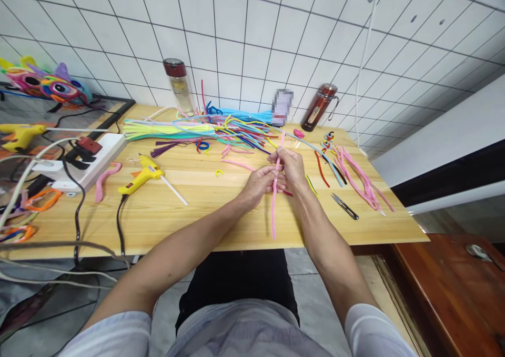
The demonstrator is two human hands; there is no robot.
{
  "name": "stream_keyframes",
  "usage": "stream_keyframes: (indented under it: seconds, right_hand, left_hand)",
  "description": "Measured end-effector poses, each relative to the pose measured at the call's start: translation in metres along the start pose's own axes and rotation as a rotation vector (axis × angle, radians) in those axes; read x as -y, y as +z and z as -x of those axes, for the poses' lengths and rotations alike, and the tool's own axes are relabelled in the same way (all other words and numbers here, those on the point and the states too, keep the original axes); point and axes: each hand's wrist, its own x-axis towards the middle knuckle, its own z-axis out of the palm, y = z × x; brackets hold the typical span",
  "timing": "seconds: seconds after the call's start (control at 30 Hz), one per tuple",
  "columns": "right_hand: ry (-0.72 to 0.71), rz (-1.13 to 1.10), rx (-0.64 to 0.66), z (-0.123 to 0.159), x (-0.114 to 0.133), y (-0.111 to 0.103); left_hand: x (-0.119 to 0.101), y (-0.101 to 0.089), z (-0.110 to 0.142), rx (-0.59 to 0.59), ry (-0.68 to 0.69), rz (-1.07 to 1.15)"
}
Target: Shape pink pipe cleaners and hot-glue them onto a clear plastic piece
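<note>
A pink pipe cleaner [273,215] runs upright between my two hands, its lower end hanging toward the table's front edge and its upper end poking out above. My left hand [261,184] pinches it around the middle. Just above, my right hand [290,163] grips the same strand with bent fingers. Another pink strand [237,164] lies on the wood left of my hands. To the right rest black-handled thread snips [345,206] and a loose bunch of pink pipe cleaners [361,180].
Bundles of colourful pipe cleaners [169,130] lie along the back. A yellow glue gun [142,175] and a white power strip [89,165] with cords sit at left. A glass bottle [179,88] and a brown flask [319,107] stand by the tiled wall.
</note>
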Motion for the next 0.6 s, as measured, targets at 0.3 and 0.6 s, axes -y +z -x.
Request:
stream_keyframes:
  seconds: [0.3,0.6]
  right_hand:
    - [-0.047,-0.065,-0.042,-0.0087,-0.0023,-0.0058]
    - [0.028,-0.011,0.063,-0.0011,-0.0027,0.0025]
  left_hand:
    - [0.0017,0.0015,0.0029,0.000,-0.037,-0.033]
    - [-0.0019,-0.0013,-0.0017,-0.070,0.044,-0.011]
